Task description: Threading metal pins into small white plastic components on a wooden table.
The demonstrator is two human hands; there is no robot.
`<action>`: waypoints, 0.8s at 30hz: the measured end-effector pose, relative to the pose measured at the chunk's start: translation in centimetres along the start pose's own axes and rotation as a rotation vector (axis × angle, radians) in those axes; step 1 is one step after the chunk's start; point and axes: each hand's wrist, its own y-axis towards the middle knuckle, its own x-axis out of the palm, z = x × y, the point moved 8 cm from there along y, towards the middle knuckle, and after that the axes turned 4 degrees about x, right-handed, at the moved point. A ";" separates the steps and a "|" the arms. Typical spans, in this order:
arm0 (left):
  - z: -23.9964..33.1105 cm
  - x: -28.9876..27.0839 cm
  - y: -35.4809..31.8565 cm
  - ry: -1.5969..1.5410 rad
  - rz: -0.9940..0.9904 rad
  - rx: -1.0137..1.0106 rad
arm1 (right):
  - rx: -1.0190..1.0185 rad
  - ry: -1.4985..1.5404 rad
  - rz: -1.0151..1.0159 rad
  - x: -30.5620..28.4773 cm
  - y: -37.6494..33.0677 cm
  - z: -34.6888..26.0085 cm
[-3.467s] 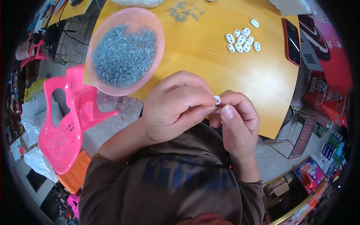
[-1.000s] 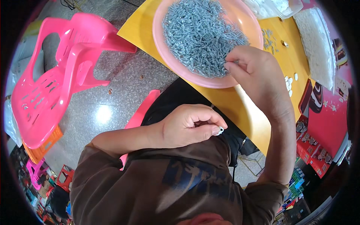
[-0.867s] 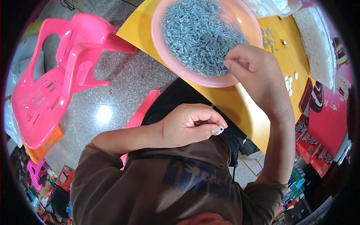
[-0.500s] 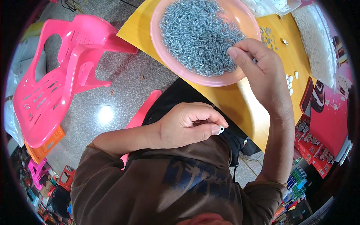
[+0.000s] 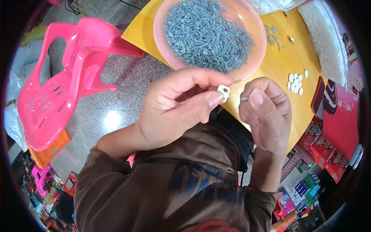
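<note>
A small white plastic part with a hole is pinched between the thumb and fingers of my left hand. Just right of it, my right hand grips a tiny metal spring whose end sticks out past the thumb. A narrow gap separates the spring from the white part. Beyond my hands, a pink plastic basin holds a heap of small metal springs. It stands on a yellow table.
Round white pieces lie on the table to the right, with loose springs farther back. A clear bag of white parts rests at the right edge. A pink plastic chair stands on the grey floor at left.
My right hand has come away from the basin, down toward my body, with a spring. My left hand has risen with the white part, and the two hands are now close together.
</note>
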 end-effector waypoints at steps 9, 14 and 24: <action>-0.3 1.3 -0.6 0.099 -0.024 0.027 | 0.032 0.130 0.009 -0.1 -1.0 1.6; -0.1 1.4 -0.9 0.186 -0.019 0.091 | 0.004 0.142 -0.007 0.0 -1.1 1.5; 0.0 1.4 -0.9 0.184 -0.022 0.142 | 0.039 0.238 -0.067 0.1 -1.2 2.2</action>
